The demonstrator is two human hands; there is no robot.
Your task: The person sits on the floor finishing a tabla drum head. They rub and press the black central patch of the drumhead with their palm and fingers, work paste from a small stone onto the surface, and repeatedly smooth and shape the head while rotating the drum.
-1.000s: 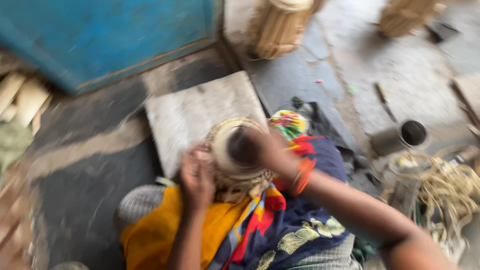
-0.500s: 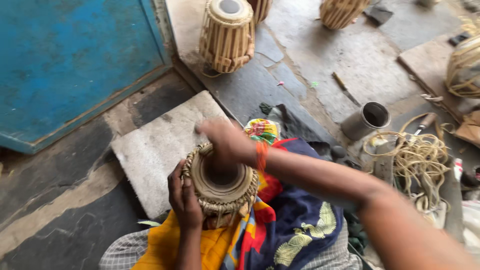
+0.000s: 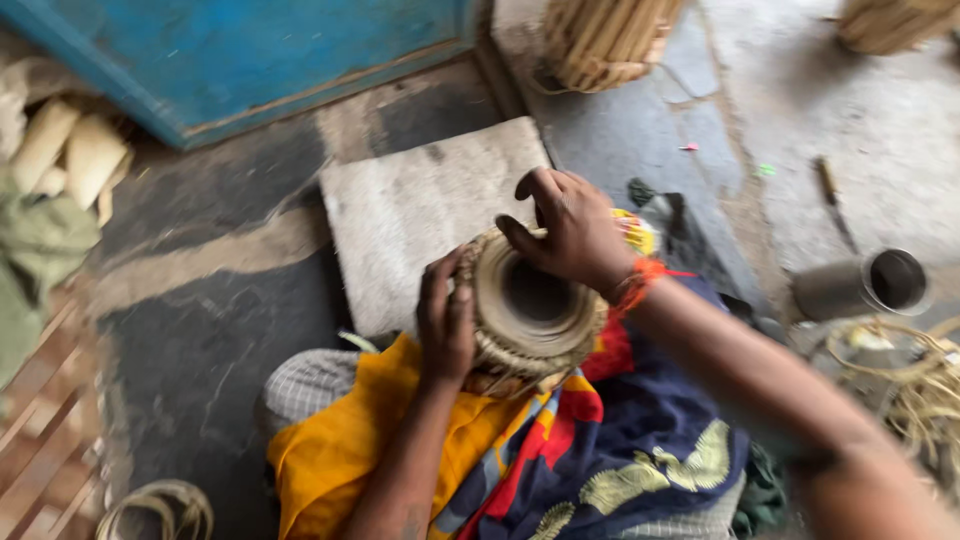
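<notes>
A small hand drum with a tan skin, dark centre patch and braided rim rests on my lap, on a yellow, red and blue patterned cloth. My left hand clasps the drum's left side, fingers pressed on the rim. My right hand lies over the top far edge of the drum head, fingers curled onto the rim. An orange thread is tied around my right wrist.
A flat grey stone slab lies just beyond the drum. A blue door stands at the back left. Another strapped drum body stands behind, a metal cylinder and coiled cord at right, pale wooden pieces at left.
The view has shifted and steadied. My right hand has moved from the drum's left rim to its top far edge. My left hand keeps its hold on the drum's side.
</notes>
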